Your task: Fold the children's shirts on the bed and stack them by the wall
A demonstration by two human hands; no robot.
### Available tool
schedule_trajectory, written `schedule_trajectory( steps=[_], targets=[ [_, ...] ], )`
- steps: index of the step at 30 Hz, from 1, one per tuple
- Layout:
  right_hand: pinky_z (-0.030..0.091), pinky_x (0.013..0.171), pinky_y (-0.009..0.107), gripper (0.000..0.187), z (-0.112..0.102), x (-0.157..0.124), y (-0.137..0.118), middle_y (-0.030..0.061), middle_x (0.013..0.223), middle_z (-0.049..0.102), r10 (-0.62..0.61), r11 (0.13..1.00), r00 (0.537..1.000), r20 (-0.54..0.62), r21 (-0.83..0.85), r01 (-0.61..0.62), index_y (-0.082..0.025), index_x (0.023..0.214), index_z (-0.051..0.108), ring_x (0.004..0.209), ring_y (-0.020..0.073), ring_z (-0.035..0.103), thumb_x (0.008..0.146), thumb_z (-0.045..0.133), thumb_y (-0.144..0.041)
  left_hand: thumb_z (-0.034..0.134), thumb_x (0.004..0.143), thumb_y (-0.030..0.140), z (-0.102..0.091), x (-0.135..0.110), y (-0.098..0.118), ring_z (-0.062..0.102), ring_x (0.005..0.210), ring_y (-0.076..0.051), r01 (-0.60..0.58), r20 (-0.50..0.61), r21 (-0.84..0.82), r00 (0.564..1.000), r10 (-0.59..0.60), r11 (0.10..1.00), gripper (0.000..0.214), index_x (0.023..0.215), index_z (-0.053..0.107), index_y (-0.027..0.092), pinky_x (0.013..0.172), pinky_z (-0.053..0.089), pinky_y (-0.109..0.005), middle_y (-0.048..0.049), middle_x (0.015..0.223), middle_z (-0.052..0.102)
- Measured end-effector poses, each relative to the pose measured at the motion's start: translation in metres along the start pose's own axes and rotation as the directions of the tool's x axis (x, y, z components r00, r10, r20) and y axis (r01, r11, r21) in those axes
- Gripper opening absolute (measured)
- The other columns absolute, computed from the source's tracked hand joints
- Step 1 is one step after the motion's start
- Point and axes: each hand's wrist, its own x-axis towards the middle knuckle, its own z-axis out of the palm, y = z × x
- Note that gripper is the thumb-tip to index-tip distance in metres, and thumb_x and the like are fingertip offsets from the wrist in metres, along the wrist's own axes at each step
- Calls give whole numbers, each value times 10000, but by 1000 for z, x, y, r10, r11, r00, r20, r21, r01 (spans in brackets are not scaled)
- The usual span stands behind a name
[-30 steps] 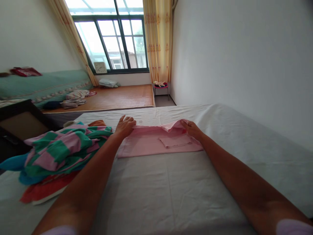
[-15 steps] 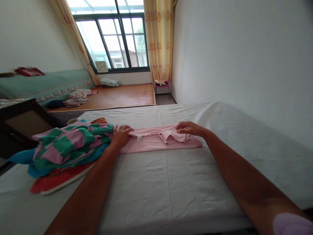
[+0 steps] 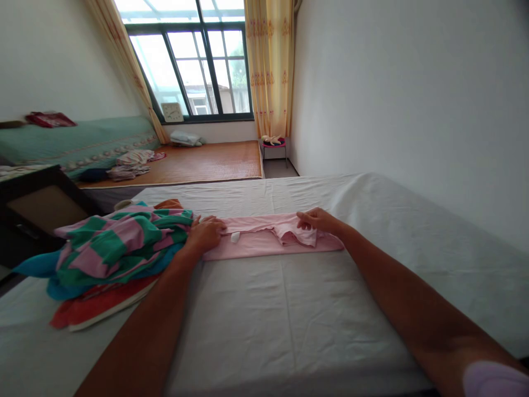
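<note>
A pink garment (image 3: 264, 242) lies folded into a long narrow strip across the white bed sheet (image 3: 289, 320). My left hand (image 3: 204, 231) rests on its left end with the fingers curled over the cloth, beside a small white tag. My right hand (image 3: 316, 219) pinches the bunched top layer of the pink garment near its right end. Both forearms reach out over the sheet.
A heap of clothes (image 3: 115, 242), green-and-pink striped over blue and orange, lies at the left of the bed. A dark piece of furniture (image 3: 33, 204) stands at the left edge. Beyond are a bamboo-matted platform (image 3: 198, 162), a small stool (image 3: 273, 146), the window and a white wall at right.
The far half of the pink garment has been folded toward me, making it a narrower strip. Both hands came closer with the cloth and now rest on the folded edge.
</note>
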Motion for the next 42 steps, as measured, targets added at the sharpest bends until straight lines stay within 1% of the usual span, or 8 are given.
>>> schedule_trajectory(
  steps=[3,13,20,26,29,32,36,42],
  targets=[
    [461,668,257,494,9,6,0,62,753,699,-90,990,967,-238,-130,61,-162,819,722,701,160,618,919,405,-527,477,767,139,1,4,18,526,1209,-210,-102,-64,-90,993,96,991,383,1032,713,280,1134,244,-474,-3,1208,664],
    [447,753,303,265,23,6,9,62,877,723,-122,903,991,-51,-421,89,-173,904,717,786,182,626,871,487,-301,478,850,129,18,9,125,486,1246,-201,-520,-192,-420,852,487,744,343,1056,712,273,1068,382,-387,-46,1304,582],
    [450,823,326,209,22,6,16,50,994,710,-82,880,995,-62,-472,43,-196,981,692,888,179,622,844,537,-226,492,815,114,13,1,136,497,1250,-220,-550,-140,-449,821,553,704,384,1086,709,278,1096,350,-434,-33,1246,639],
    [415,934,408,256,15,-1,22,128,1155,638,-20,699,970,-243,-697,-160,-189,1076,664,1101,263,529,897,500,-271,545,836,214,11,1,137,562,1189,-210,-558,-97,-643,739,667,524,289,1069,713,240,1069,390,-395,-47,1091,719],
    [425,925,446,319,14,-3,20,149,1260,590,-10,640,939,-344,-723,-258,-185,1168,630,1177,304,475,914,461,-279,496,870,251,13,10,122,613,1113,-198,-434,-123,-680,862,492,591,305,1093,701,218,1020,438,-369,-52,1092,719],
    [348,1042,424,391,21,2,16,113,1385,518,-143,666,961,-237,-741,-84,-184,1282,564,1293,249,401,940,383,-235,406,908,260,20,21,92,586,1153,-188,-284,-158,-531,959,236,798,374,1178,656,197,1036,424,-368,-72,1213,663],
    [228,1127,431,494,36,10,21,90,1489,403,-99,692,995,12,-718,78,-189,1407,449,1384,220,317,979,306,-391,334,951,393,36,25,50,378,1363,-220,-143,56,-187,986,156,972,490,1367,505,197,1132,278,-429,-90,1453,457],
    [137,1151,467,650,33,7,31,114,1543,285,99,677,993,-64,-727,-114,-182,1472,351,1425,263,234,954,252,-562,238,971,436,45,21,29,263,1420,-253,-4,177,21,984,1,1000,557,1457,370,199,1142,193,-474,-103,1534,307]
  ],
)
